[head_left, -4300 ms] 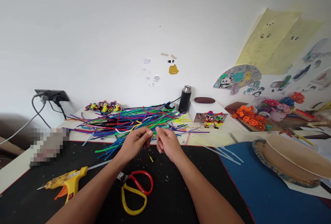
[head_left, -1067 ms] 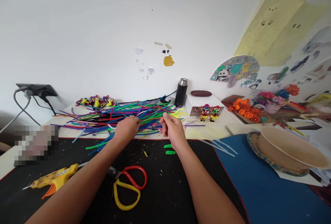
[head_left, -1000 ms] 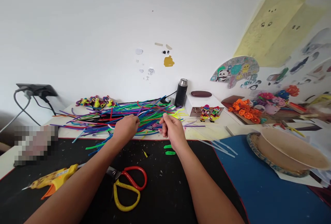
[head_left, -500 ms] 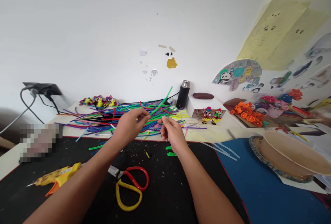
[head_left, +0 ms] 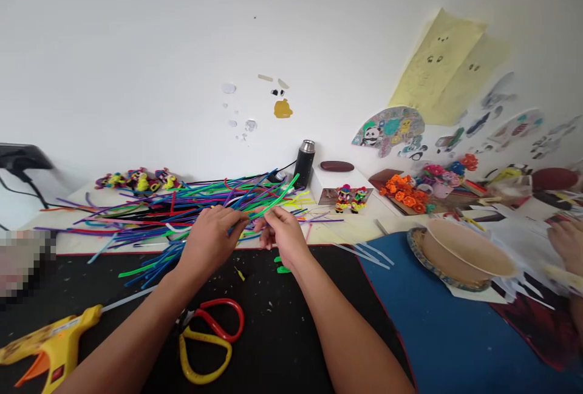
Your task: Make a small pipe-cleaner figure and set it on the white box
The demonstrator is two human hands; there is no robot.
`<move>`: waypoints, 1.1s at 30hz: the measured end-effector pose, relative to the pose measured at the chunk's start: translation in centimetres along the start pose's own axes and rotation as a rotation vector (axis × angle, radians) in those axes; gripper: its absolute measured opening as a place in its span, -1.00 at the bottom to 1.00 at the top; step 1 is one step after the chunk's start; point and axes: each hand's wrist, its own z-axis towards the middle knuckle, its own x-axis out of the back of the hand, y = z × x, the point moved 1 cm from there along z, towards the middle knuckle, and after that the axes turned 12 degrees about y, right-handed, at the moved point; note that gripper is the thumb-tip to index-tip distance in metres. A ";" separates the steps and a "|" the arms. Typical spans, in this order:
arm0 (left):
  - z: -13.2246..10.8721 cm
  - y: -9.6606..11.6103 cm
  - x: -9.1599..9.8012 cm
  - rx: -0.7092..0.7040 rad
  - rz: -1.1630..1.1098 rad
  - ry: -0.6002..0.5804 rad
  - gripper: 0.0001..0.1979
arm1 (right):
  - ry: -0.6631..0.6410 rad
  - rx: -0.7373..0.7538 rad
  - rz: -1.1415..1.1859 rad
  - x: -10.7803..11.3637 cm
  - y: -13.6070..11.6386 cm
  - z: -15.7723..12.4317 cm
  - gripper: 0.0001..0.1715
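Green fuzz covers the pipe cleaner running between the left grip and the right grip; both look clenched on it, finger against thumb, with its free end slanting up and away past the right grip. Pinching at two nearby spots probably stops the thin, springy wire from turning. How firmly the left fingertips press is hard to tell.

Beyond both grips, a loose heap of pipe cleaners lies on the pale surface, likely within easy reach; its fuzzy strands are mostly straight, many blue, purple and green. Just nearer the body than the right grip, two short green pieces rest on the black mat, perhaps kept from mixing with the heap.

Nearer the body than the left grip, the scissors have smooth red and yellow handle loops, turned handily toward the person. Farther left, the yellow glue gun points away from both grips, presumably for safety.
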 end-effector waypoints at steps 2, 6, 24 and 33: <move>0.0 -0.2 0.0 -0.012 0.036 0.012 -0.70 | -0.034 0.001 -0.004 -0.1 0.0 -0.1 -0.57; 0.0 -0.3 0.2 -0.006 0.094 0.027 -0.67 | -0.060 0.007 -0.007 -0.2 -0.1 -0.4 -0.54; -0.4 2.8 0.1 0.510 -0.702 -0.058 -0.60 | 0.075 0.044 0.123 0.2 -0.5 0.3 -0.48; -0.1 0.2 -0.8 0.980 -1.151 0.004 -0.43 | 0.057 0.047 0.105 0.1 -0.7 0.1 -0.43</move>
